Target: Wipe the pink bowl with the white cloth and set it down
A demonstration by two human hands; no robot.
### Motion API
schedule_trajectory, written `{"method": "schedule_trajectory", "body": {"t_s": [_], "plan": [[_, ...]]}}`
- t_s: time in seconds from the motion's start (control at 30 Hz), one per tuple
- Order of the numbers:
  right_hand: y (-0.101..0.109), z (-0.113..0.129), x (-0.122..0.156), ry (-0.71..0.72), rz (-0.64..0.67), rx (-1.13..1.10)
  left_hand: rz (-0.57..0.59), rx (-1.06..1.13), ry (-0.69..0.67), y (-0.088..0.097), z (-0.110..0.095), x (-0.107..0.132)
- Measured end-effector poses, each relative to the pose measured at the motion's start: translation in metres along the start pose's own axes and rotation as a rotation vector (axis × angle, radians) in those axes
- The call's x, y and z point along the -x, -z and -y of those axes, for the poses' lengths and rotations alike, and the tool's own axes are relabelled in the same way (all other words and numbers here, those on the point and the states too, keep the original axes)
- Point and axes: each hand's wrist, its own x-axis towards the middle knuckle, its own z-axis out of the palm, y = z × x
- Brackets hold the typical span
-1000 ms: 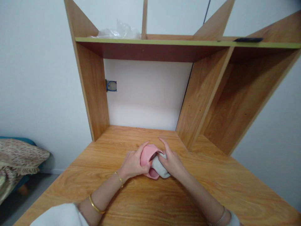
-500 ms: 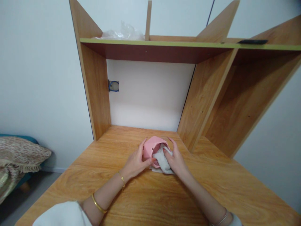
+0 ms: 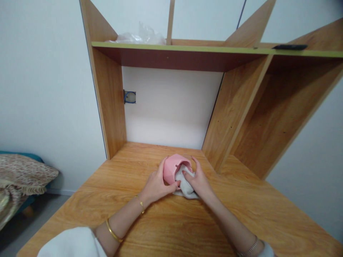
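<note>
A pink faceted pot-like container (image 3: 170, 170) lies tilted on its side, its opening facing right and toward me. My left hand (image 3: 157, 184) grips it from the left, thumb at the lower rim. A pale grey-white cloth (image 3: 187, 186) is bunched partly inside the opening, and its lower edge hangs down to the desk. My right hand (image 3: 199, 181) holds the cloth at the opening, thumb pressing on it and fingers partly hidden behind. How far the cloth reaches inside is hidden.
Both forearms rest above a wood-grain desk (image 3: 128, 171). Wooden side panels and a shelf (image 3: 171, 55) stand behind it. Clear plastic wrap (image 3: 142, 35) and a dark flat object (image 3: 291, 47) lie on the shelf. A fringed blanket (image 3: 26, 171) is at far left.
The pink container has turned slightly in my left hand. My right thumb and the cloth have shifted a little left, into the opening.
</note>
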Motion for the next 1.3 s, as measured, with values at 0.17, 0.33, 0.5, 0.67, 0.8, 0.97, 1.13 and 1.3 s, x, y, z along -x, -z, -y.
{"method": "schedule_trajectory", "body": {"t_s": [0.17,0.33,0.5,0.67,0.8,0.97,1.13,1.3], "plan": [[0.004,0.005,0.000,-0.015,-0.008,0.096,-0.017,-0.078,-0.027,0.002,-0.001,0.000],[0.006,0.009,0.000,-0.024,-0.015,0.189,-0.022,-0.133,-0.043,0.002,0.000,0.000],[0.008,0.016,0.004,0.001,-0.003,0.277,-0.001,-0.210,-0.058,0.001,0.001,0.001],[0.005,0.016,0.009,0.072,0.101,0.248,-0.015,-0.192,-0.077,0.006,0.003,0.000],[0.004,0.014,0.010,0.092,0.152,0.264,-0.001,-0.173,-0.098,0.010,0.005,-0.001],[0.003,0.013,0.010,0.106,0.161,0.270,0.013,-0.212,-0.103,0.008,0.006,0.000],[0.006,0.017,0.011,0.061,0.153,0.249,-0.012,-0.235,-0.082,0.001,0.004,0.003],[0.007,0.015,0.010,0.036,0.194,0.193,-0.003,-0.252,-0.064,-0.001,0.005,0.003]]}}
